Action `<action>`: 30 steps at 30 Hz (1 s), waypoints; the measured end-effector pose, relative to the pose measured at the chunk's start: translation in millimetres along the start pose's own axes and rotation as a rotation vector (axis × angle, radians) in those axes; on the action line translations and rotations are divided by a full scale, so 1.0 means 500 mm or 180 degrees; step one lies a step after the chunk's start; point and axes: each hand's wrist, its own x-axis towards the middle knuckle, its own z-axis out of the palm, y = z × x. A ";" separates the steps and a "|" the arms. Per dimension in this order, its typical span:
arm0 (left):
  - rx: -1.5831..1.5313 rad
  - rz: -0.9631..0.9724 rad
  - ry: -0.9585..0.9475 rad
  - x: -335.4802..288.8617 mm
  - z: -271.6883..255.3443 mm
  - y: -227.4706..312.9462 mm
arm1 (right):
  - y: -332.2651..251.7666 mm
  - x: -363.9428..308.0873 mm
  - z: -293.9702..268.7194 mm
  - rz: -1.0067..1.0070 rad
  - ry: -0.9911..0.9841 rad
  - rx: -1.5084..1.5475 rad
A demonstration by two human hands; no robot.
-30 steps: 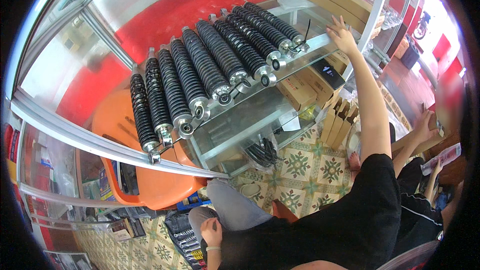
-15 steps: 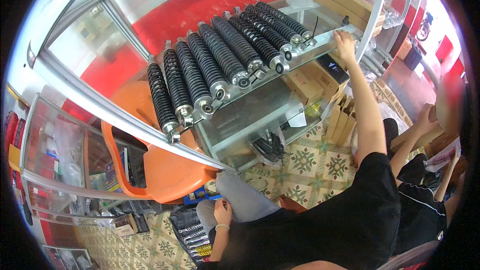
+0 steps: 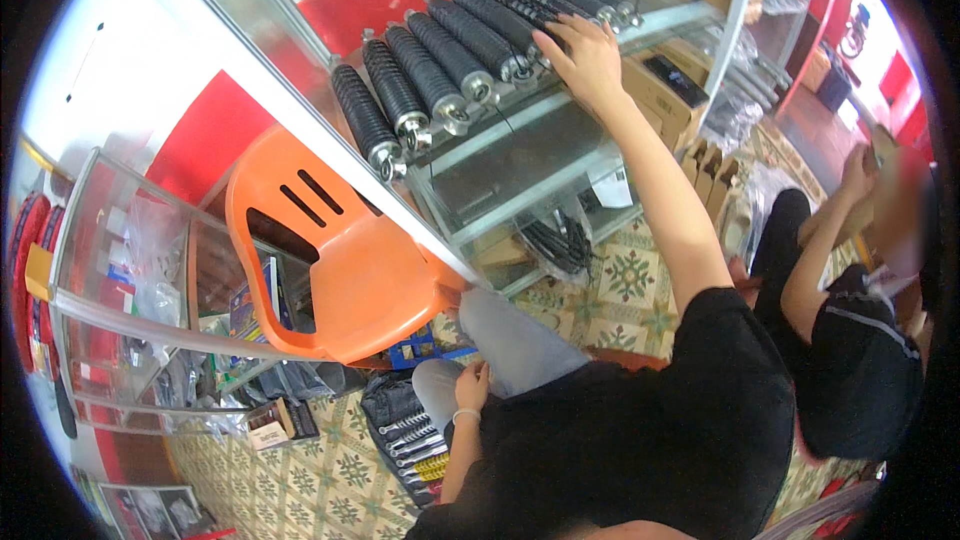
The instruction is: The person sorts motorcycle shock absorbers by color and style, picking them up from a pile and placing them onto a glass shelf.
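A row of several black coil-spring shock absorbers (image 3: 448, 58) lies side by side on a glass shelf, their silver eye ends toward me. My right hand (image 3: 588, 58) reaches over the right part of this row, fingers apart and lying over the springs; whether they press on one I cannot tell. The hand partly hides the shock absorbers under it. My left hand (image 3: 472, 383) rests at my knee with its fingers curled in, and what they hold, if anything, is hidden. Beside that knee, an open dark case (image 3: 405, 430) holds smaller silver and yellow springs.
An orange plastic chair (image 3: 375, 285) stands left of my knees, against a white metal frame. Right of the shelf are a cardboard box (image 3: 655, 100) with a phone (image 3: 675, 78) on it. Cables (image 3: 560, 245) lie below. Another person (image 3: 850, 340) sits close at my right.
My right hand has moved left, from the shelf's right end near the post to over the shock absorbers. My left hand stays at my knee. The whole view has shifted.
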 end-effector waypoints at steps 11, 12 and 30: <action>-0.0079 -0.0104 -0.0231 -0.006 -0.001 -0.008 | 0.009 0.006 0.003 -0.0291 0.0168 -0.0187; -0.0052 -0.0154 -0.0261 -0.008 -0.008 -0.003 | 0.011 0.006 0.005 -0.0199 0.0174 -0.0147; -0.0450 0.0623 0.0547 -0.182 -0.216 0.087 | -0.091 -0.185 -0.246 -0.0789 -0.1516 0.1075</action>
